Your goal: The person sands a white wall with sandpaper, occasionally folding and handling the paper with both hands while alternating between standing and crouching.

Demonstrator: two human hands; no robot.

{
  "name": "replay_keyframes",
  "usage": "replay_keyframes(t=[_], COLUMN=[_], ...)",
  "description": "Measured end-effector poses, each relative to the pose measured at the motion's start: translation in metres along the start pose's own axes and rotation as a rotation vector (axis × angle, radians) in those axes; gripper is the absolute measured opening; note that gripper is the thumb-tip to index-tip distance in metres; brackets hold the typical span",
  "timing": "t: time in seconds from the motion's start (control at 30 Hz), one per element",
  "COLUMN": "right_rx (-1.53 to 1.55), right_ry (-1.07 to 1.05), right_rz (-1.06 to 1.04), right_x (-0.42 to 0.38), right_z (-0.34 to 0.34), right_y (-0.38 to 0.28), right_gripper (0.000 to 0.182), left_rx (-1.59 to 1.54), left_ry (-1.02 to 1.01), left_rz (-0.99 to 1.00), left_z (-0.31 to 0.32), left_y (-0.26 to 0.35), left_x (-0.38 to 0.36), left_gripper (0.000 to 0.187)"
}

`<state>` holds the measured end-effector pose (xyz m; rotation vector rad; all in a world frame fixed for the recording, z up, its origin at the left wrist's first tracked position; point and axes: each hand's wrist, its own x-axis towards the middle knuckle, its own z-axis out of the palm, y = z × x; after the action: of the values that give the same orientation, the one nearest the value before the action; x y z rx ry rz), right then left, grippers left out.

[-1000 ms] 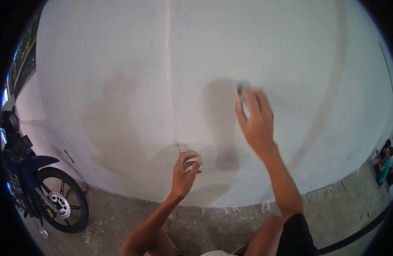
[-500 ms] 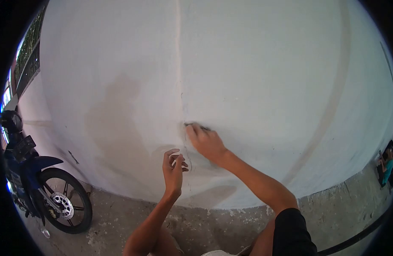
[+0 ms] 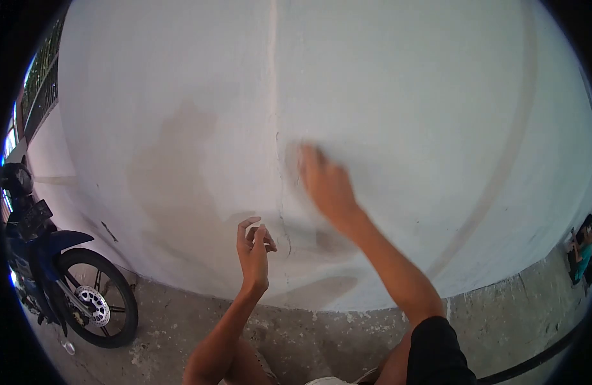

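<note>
A pale painted wall (image 3: 399, 128) with a thin vertical crack (image 3: 281, 192) fills most of the head view. My right hand (image 3: 328, 186), smeared by motion, is over the wall just right of the crack. Its fingers are bent round a thin dark piece (image 3: 322, 153), mostly hidden by the hand; what kind of thing it is I cannot tell. Lower and to the left, my left hand (image 3: 253, 250) is raised in front of the wall, fingers loosely curled and apart, with nothing in it.
At the left, a dark blue motorbike (image 3: 52, 247) stands on the rough concrete floor (image 3: 180, 327) beside the wall. A person in a green top (image 3: 583, 256) is low down by the wall at the far right. A black hose-like strip (image 3: 527, 364) crosses the lower right.
My right hand has moved up and to the right, away from the crack, with the dark piece still in its fingers. My left hand has shifted slightly left and up.
</note>
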<state>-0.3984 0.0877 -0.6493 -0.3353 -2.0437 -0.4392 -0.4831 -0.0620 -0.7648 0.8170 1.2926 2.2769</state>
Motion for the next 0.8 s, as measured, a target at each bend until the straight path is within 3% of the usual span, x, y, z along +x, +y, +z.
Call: replay_keyframes(t=[0.1,0.17,0.27,0.33,0.4,0.5,0.6,0.73,0.8], right_rx=[0.080,0.283,0.165,0.080,0.172,0.254,0.054,0.036,0.096], right_ry=[-0.090,-0.068,-0.085,0.091,0.190,0.246,0.177,-0.174,-0.148], right_rz=[-0.074,-0.164,-0.068,-0.022,0.062,0.155,0.059,-0.073,-0.199], right_x=[-0.064,-0.068,-0.001,0.058,0.112,0.123,0.075,-0.054,-0.093], right_z=[0.022,0.025,-0.009,-0.028,-0.068,-0.088,-0.047,0.007,0.028], right_y=[-0.011,-0.001,0.005,0.017,0.028,0.026,0.020,-0.003,0.001], right_gripper=[0.028,0.015,0.017,0.022,0.021,0.023,0.021,0.024,0.022], left_rx=[-0.017,-0.007,0.031,0.042,0.055,0.042,0.018,0.015,0.005], left_ry=[0.039,0.034,0.005,-0.004,-0.015,-0.006,-0.001,0.027,0.031], left_rz=[0.008,0.009,-0.028,-0.016,-0.013,-0.009,0.012,0.014,0.039], left_z=[-0.001,-0.001,-0.002,-0.002,-0.003,-0.005,-0.005,-0.001,0.001], left_y=[-0.004,-0.005,-0.004,-0.001,-0.002,-0.003,-0.008,-0.011,-0.010], left_x=[-0.002,-0.001,-0.004,-0.004,-0.004,0.000,0.005,0.004,0.004], left_gripper=[0.018,0.018,0.019,0.019,0.018,0.018,0.018,0.018,0.018])
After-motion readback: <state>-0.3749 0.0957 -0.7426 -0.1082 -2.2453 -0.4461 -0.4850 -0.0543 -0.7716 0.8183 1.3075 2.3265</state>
